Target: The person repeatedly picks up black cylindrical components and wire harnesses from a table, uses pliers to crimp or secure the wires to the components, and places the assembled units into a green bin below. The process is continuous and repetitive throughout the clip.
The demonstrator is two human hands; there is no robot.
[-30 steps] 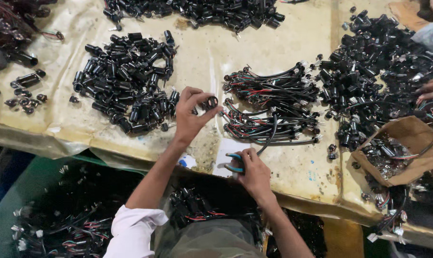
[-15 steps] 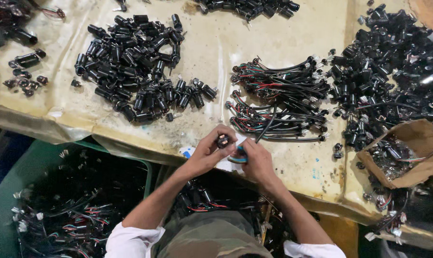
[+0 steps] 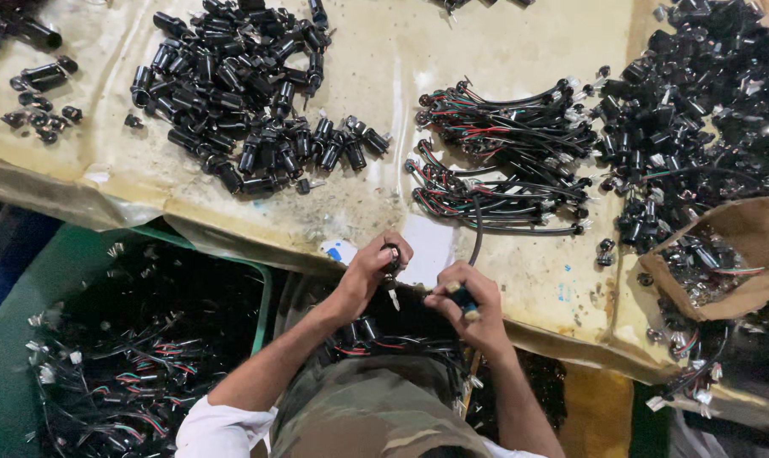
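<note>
while the crinkled yellow table cover (image 3: 520, 51) spreads beyond your fingers, heaps of glossy black cylindrical sockets (image 3: 240, 93) lie far above them; your left hand (image 3: 369, 270) pinches one small black socket (image 3: 390, 259), your right hand (image 3: 469, 304) clenches a blue-handled tool (image 3: 464, 298) just beside it.

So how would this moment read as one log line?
left hand: grips small black cylindrical connector | right hand: grips blue-handled tool | beyond: heap of black connectors, wire bundle
</note>
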